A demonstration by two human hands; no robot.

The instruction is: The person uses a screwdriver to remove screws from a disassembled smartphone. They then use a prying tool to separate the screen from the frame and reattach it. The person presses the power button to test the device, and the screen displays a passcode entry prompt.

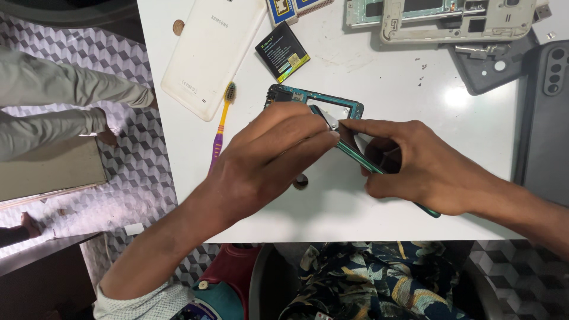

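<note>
Teal phone board (314, 104) sits mid-table, 12 o'clock of your hands. Looks thin, light, brittle w/ exposed parts, so hold by edges, not the shield. Left hand (267, 157) pinches a small silver piece (332, 122) on it; right hand (427, 169) closed on green tool (361, 161). Toothbrush (222, 124) at 9, black battery (283, 51) at 11.

A single head-worn camera looks almost straight down, from close above, onto the glossy white rectangular tabletop (367, 201), its near edge crossing the lower frame (patterned grey cube-print floor (142, 172) visible at left, the wearer's lap below).
</note>
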